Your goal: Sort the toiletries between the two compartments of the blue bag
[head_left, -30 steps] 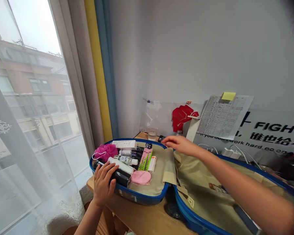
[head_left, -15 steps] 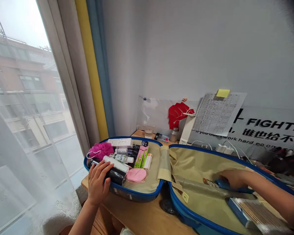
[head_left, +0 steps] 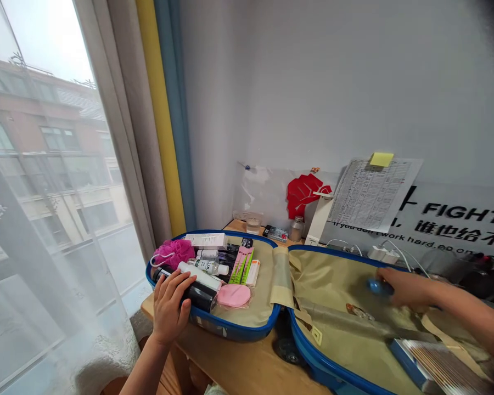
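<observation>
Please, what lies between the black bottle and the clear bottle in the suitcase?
In the head view, a white tube lies between the black bottle and the clear bottle; the left hand partly covers the black bottle.

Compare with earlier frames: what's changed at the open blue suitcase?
The bare right hand, first above the middle of the suitcase, moved rightward to its beige-lined right half and took hold of a blurred blue object, which now appears lifted. Unchanged: bare left hand on the shiny black cylinder; magenta mesh puff beside it.
</observation>
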`<state>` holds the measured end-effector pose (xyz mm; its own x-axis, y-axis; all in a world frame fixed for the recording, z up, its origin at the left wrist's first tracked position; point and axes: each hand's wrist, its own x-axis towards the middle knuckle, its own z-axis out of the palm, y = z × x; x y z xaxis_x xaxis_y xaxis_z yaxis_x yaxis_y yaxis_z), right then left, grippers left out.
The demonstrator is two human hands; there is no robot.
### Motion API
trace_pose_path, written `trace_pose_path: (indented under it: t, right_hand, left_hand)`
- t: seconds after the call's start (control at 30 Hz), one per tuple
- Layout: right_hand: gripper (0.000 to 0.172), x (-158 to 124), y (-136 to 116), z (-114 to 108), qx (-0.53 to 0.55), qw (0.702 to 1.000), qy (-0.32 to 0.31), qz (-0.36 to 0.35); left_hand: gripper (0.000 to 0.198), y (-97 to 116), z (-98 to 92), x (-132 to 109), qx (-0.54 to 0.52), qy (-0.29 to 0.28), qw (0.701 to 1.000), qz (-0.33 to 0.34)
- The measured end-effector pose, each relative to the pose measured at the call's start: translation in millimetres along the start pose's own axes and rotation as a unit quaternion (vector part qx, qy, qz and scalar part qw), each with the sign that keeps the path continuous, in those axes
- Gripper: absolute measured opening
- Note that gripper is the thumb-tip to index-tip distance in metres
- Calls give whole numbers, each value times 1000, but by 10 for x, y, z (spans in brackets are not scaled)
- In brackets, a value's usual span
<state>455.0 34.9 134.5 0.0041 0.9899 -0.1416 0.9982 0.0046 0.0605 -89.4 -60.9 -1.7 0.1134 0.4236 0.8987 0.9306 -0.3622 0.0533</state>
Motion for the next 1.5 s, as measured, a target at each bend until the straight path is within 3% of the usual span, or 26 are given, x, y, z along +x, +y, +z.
trace_pose_path:
  t: [0.13,0.27,0.5,0.6,0.7,1.07,1.2,1.33,1.5]
  right_hand:
    - [26,114,-377,-418,26,994,31,-104]
    - [32,224,-1260,-618,61,972,70,-215]
    - [39,342,-3174,-382,88,936,94,-328]
    - [38,346,-3722,-230,92,933,102,-333]
    - [36,352,-4019,-121,95,933,103,-332]
    - [31,411,-4152,0,124,926,72,-348]
    - [30,367,-4073,-117,148,921,71,-353]
    - [31,316,-3651,-462,181,910,79,-364]
    - [28,224,-2508,-830,210,918,70,-328]
  left_hand:
    - [41,6,-6,8,2,-1,1000,6]
    - [42,6,2,0,3,1,1000,0]
    - [43,11,0,-6,2,-3,1000,-1]
    - [43,12,-3,-9,5,-5,1000,-1]
    - [44,18,1,-19,9,-8,1000,-5]
    - [43,27,8,-26,5,-17,1000,-14]
    - [45,27,5,-29,12,-20,1000,-18]
    - [45,34,4,-25,12,-19,999,-25]
    - [44,18,11,-24,1,2,1000,-9]
